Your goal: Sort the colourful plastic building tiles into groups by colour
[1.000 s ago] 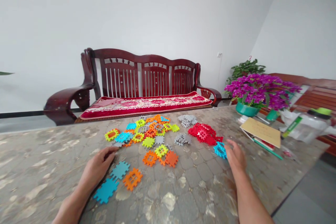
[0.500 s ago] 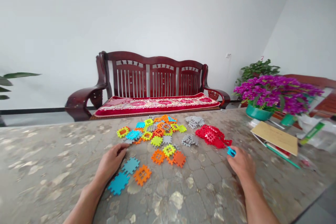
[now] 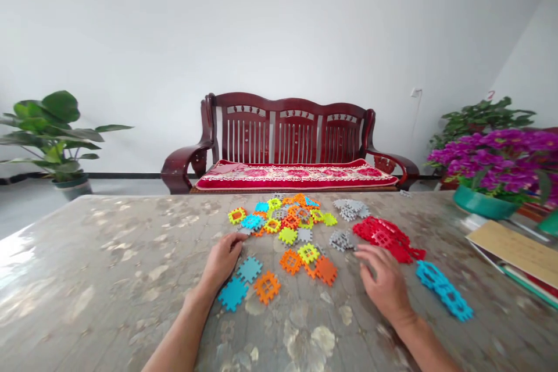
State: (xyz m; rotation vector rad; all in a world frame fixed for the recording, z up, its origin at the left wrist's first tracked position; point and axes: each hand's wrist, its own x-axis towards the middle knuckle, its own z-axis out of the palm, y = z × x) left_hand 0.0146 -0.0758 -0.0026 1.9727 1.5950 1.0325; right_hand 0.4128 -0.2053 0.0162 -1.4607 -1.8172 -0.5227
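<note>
My left hand (image 3: 223,257) rests on the table, loosely bent, thumb a little apart from the fingers. Its fingertips reach the near left edge of a heap of interlocking plastic tiles, by a grey piece partly hidden. Close to it lie a blue tile (image 3: 233,293), a teal-blue tile (image 3: 250,269) and an orange window tile (image 3: 267,287). My right hand (image 3: 384,280) is open and holds nothing, its fingers stretched towards a small pile of grey tiles (image 3: 342,240). To its right lies a row of blue window tiles (image 3: 444,290). Red tiles (image 3: 387,237) are heaped beyond that hand.
Mixed orange, yellow-green, grey and blue tiles fill the table's middle, including a yellow-green tile (image 3: 288,236). More grey tiles (image 3: 351,208) lie behind. At the right stand a flower pot (image 3: 483,202) and a brown envelope (image 3: 517,247). A wooden bench (image 3: 292,128) is beyond the table.
My right hand has let go of the blue tiles, which now lie at the right, and has moved left towards the grey pile. The view has turned left; my left hand stays by the heap.
</note>
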